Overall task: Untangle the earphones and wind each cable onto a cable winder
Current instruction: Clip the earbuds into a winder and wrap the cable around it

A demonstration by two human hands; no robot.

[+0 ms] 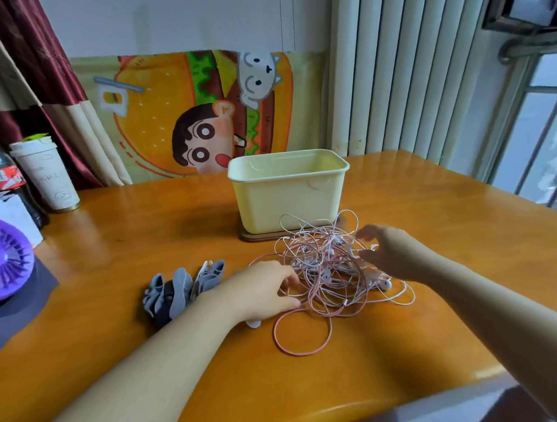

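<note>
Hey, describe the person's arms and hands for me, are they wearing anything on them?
Both the left hand and right hand are bare, no gloves. The left forearm and right forearm show no sleeves, and no watch, bracelet or ring is visible.

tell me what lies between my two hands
The earphone tangle, pink and white cables, fills the gap between the left hand and the right hand, as the head view shows.
</note>
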